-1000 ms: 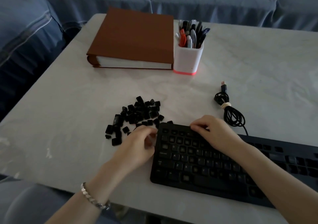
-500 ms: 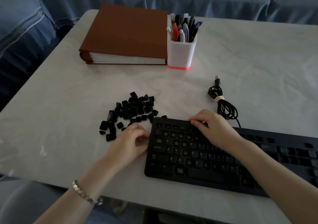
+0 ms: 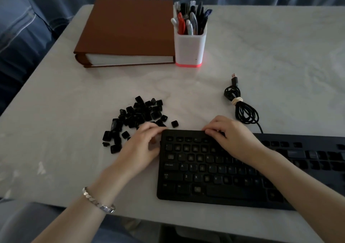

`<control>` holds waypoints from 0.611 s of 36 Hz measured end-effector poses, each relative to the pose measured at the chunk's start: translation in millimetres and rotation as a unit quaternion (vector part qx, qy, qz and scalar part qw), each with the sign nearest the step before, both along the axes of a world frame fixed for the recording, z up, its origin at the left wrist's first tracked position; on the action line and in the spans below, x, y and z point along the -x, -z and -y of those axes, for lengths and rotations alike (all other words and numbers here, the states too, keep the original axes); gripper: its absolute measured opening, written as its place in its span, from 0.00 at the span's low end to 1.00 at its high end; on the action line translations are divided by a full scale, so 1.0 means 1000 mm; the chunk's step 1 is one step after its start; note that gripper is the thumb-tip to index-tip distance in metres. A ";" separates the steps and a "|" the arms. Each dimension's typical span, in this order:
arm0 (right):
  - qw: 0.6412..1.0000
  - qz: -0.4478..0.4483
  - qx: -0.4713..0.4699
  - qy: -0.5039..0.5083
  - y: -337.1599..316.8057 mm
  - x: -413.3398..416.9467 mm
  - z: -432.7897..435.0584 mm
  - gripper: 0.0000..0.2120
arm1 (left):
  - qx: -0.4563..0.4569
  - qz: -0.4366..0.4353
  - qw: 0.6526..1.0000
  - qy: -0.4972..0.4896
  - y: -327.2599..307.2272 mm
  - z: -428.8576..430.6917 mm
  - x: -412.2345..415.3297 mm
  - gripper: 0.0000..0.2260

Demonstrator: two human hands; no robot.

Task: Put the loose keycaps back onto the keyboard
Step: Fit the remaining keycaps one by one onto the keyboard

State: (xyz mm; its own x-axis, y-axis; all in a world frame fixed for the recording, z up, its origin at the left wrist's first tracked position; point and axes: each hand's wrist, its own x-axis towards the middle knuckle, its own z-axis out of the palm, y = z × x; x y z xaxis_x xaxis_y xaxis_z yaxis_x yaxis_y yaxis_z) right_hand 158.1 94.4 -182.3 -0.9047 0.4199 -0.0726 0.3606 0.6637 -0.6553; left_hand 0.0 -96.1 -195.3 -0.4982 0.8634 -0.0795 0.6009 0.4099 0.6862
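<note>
Where keycaps (image 3: 141, 112) lie, left hand (image 3: 141, 145) (curled); right hand (image 3: 233, 136) atop keyboard (image 3: 214, 183).

Table (image 3: 280, 59): keyboard (image 3: 205, 188), keycaps (image 3: 139, 113), album (image 3: 130, 29), penholder (image 3: 189, 48), cable (image 3: 244, 110)

Smooth pale stone-look table (image 3: 280, 56), black plastic, blue cloth.
The table top is veined like marble, with a soft sheen and a few dull scuffs near its front edge. The keyboard (image 3: 214, 192) is matt black plastic; the keycaps (image 3: 141, 112) are black plastic with faint gloss. The book (image 3: 130, 28) has a matt brown cover and white paper edges. The pen pot (image 3: 189, 48) is smooth white plastic. The cable (image 3: 244, 112) looks rubbery. The bracelet (image 3: 97, 201) is shiny metal. The sofa cover (image 3: 28, 28) is woven cloth.
</note>
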 end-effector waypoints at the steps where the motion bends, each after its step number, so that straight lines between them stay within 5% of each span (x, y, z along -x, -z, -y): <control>1: 1.000 -0.002 -0.001 0.001 0.000 0.000 0.000 0.09 | 0.011 -0.005 1.000 0.009 -0.001 -0.002 0.001 0.20; 10: 1.000 -0.004 0.001 0.004 0.000 -0.001 0.001 0.09 | 0.088 0.004 0.996 0.030 -0.005 -0.011 0.008 0.21; 22: 1.000 -0.001 -0.007 0.013 0.000 -0.013 -0.003 0.09 | 0.066 -0.073 0.995 -0.010 -0.004 -0.018 -0.008 0.15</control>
